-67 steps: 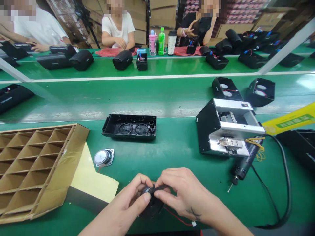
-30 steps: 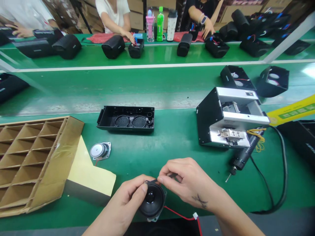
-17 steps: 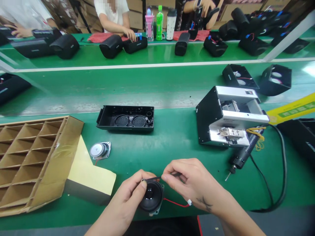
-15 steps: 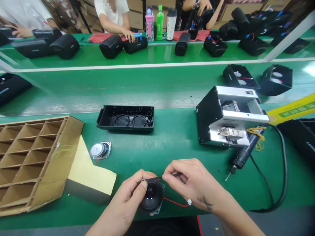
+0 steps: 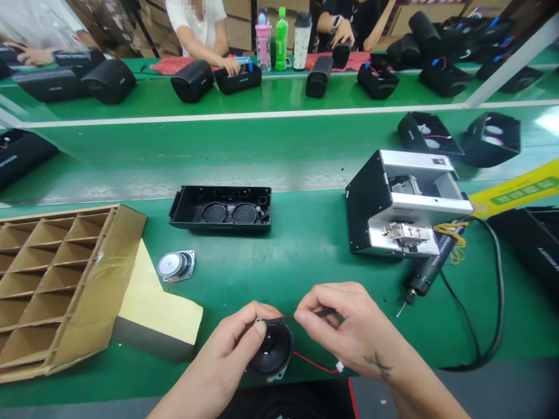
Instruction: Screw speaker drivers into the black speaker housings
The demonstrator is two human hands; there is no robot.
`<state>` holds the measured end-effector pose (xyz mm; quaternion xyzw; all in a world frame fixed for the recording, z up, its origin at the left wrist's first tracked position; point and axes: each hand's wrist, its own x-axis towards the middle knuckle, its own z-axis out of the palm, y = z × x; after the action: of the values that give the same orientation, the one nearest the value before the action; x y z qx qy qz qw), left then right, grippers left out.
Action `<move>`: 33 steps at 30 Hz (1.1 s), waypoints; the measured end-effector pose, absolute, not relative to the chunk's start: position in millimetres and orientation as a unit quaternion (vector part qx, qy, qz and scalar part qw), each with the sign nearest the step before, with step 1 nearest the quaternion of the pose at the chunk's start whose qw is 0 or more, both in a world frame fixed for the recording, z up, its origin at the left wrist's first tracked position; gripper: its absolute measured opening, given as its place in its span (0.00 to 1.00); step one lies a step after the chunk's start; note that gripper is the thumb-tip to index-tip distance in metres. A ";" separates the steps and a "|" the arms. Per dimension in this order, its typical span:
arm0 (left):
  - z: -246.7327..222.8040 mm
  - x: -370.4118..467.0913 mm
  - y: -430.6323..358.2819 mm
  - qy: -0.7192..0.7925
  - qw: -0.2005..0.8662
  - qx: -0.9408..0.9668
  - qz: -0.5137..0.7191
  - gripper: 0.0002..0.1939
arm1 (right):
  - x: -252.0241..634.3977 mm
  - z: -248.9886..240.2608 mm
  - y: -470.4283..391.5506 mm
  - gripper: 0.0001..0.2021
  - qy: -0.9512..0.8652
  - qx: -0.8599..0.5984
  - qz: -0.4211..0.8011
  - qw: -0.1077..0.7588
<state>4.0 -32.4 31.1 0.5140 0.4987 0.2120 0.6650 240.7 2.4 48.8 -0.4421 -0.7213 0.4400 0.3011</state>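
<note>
Near the front edge of the bench, my left hand (image 5: 231, 346) grips a round black speaker driver (image 5: 274, 352) by its left side, thumb on the rim. A red wire with a white plug (image 5: 339, 367) trails right from the driver. Pinched in my right hand (image 5: 345, 326) is a thin black strip (image 5: 286, 319), which runs left along the top of the driver to my left thumb. Another speaker driver (image 5: 177, 266) lies magnet up on the bench to the left. Beyond it sits an open black speaker housing (image 5: 220, 227) with two round grilles inside.
A cardboard divider box (image 5: 94, 291) and a block of yellow-faced sheets (image 5: 161, 317) stand left. On the right are a metal-and-black machine (image 5: 371, 203) and a black electric screwdriver (image 5: 430, 270) with its cable. Behind, co-workers handle black housings across a green bench (image 5: 279, 96).
My right hand has moved slightly right with the strip, and more of the strip shows between my hands. My left hand still holds the driver. The whole view has shifted a little.
</note>
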 end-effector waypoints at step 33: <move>24.7 18.1 -34.7 0.506 0.694 0.405 0.313 0.19 | 227.2 25.9 -14.1 0.12 -0.641 -0.479 0.492 0.343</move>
<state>18.1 -34.7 24.7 0.4052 0.5063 0.3125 0.6941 227.2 -14.1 25.9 -0.4791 -0.6407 0.4925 0.3427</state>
